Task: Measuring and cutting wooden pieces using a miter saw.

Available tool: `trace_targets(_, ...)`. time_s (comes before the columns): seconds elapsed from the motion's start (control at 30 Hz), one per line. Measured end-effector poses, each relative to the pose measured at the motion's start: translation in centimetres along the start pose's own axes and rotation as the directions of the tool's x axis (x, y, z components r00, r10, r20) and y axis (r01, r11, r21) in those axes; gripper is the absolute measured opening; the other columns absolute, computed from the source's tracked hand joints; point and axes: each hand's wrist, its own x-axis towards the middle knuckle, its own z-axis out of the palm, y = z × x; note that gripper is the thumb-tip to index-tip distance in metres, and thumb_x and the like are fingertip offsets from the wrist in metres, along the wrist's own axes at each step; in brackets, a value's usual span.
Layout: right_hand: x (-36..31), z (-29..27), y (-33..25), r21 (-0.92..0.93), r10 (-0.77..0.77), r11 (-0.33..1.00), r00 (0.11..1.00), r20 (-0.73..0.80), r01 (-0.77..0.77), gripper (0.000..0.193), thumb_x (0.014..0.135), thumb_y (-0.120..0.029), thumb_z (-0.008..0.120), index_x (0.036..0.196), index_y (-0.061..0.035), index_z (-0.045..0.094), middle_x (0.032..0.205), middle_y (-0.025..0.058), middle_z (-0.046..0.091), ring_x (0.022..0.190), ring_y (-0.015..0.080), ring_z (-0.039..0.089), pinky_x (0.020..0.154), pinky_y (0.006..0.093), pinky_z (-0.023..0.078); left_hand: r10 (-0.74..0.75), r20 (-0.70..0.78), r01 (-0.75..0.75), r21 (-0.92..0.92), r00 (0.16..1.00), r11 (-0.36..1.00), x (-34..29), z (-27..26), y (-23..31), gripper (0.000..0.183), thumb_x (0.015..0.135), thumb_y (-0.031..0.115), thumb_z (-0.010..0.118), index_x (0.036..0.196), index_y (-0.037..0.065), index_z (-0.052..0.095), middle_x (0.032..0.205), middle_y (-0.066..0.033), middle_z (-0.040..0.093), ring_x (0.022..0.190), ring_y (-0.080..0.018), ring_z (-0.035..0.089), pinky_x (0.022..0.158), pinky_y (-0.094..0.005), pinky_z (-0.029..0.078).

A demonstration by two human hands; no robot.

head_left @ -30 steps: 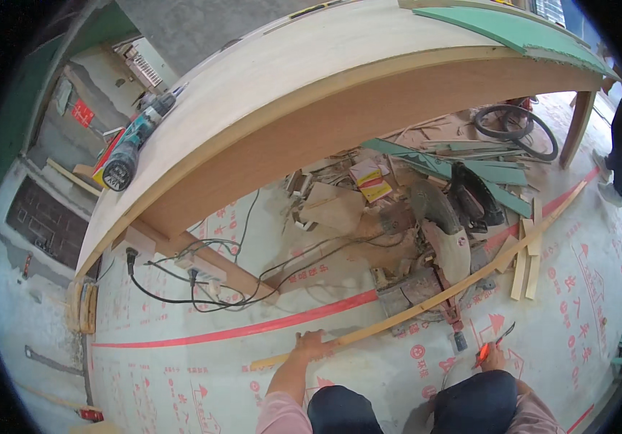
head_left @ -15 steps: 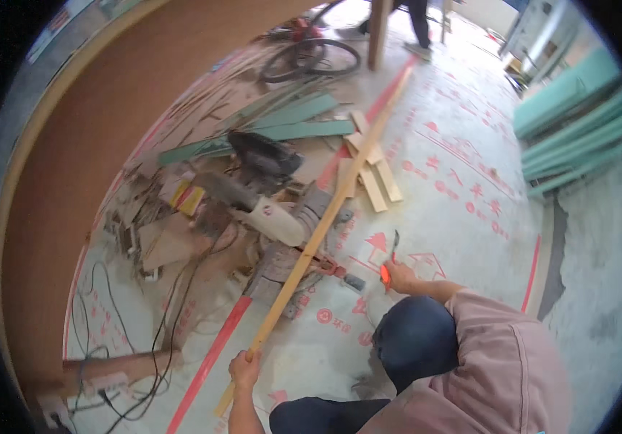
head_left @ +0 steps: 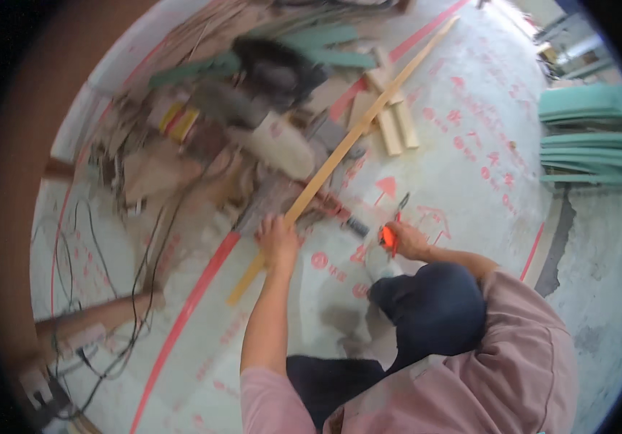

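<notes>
Your long wooden strip (head_left: 338, 156): one, narrow, flat-looking, yellow-tan, plain, edges a bit soft from blur. It runs on a diagonal from below your left hand, across the saw base, past the short offcuts and up toward the top right. Can't tell whether it touches the saw.

Your left hand (head_left: 277, 242) is closed over the strip near its lower end, fingers bent across it, a short tail sticking out below; their undersides are hidden, so can't tell how tight.

Your right hand (head_left: 411, 240) is well apart from the strip, above your bent knee, fingers curled around an orange tool (head_left: 388, 236) with a slim dark tip pointing up; exact kind unclear.

Counts: one dusty power saw (head_left: 282, 148), grey and off-white with a dark upper part, under the strip's line. Short pale wood offcuts (head_left: 390, 133): at least three, overlapping, just beside the strip. One yellow-and-red packet (head_left: 179, 121) among the scraps left of the saw. One stack of green boards (head_left: 591, 143) at the right; several layers, too blurred to count. Green strips (head_left: 333, 58) behind the saw: at least two. Dark cables (head_left: 153, 253) at lower left: several, tangled, number unclear.
</notes>
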Motion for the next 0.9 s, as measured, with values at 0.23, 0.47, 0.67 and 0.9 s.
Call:
trace_targets(0.23,0.4,-1.4,-9.6,0.446,-0.201,0.893,0.933,0.3,0.049,0.053,0.076,-0.036,0.08,0.11,-0.0014,0.06,0.098,0.0144,0.069,0.089,0.023,0.067,0.08,0.0351,0.052,-0.035,0.496,0.46,-0.773,0.867,0.437,-10.5,3.6,3.6,0.032,0.093,0.037,0.061,0.111,0.01,0.06,0.113,-0.0087,0.058,0.095,-0.023,0.061,0.078,-0.0427,0.051)
trace_targets(0.47,3.1,-0.4,-12.3,0.573,-0.128,0.359,0.569,0.812,-0.737,0.025,0.094,-0.018,0.066,0.112,-0.0019,0.061,0.096,0.0061,0.067,0.082,0.0144,0.063,0.077,0.0306,0.055,0.035,0.856,0.844,-0.501,0.516,-0.191,-12.0,-0.2,6.5,0.057,0.097,0.055,0.049,0.12,0.004,0.057,0.102,-0.0077,0.064,0.084,-0.0172,0.064,0.067,-0.0362,0.053)
trace_targets(0.67,4.9,2.2,-16.1,0.508,-0.193,0.644,0.522,0.831,-0.571,0.013,0.093,-0.013,0.064,0.102,-0.004,0.06,0.087,0.0036,0.062,0.074,0.0126,0.062,0.068,0.0275,0.055,-0.117,0.767,0.687,-0.482,0.631,0.543,-11.0,-0.5,2.8,0.075,0.09,0.067,0.05,0.118,-0.002,0.055,0.094,-0.015,0.067,0.079,-0.022,0.064,0.068,-0.0334,0.051)
trace_targets(0.9,6.8,5.2,-20.2,0.664,-0.063,0.383,0.699,0.712,-0.642,0.021,0.084,-0.001,0.067,0.079,-0.0084,0.048,0.064,0.004,0.053,0.049,0.015,0.05,0.043,0.0284,0.038,-0.185,0.822,0.567,-0.192,0.539,0.801,-9.5,-7.8,-6.7,0.067,0.087,0.065,0.056,0.091,-0.001,0.063,0.077,-0.0135,0.066,0.07,-0.0227,0.063,0.066,-0.0367,0.049)
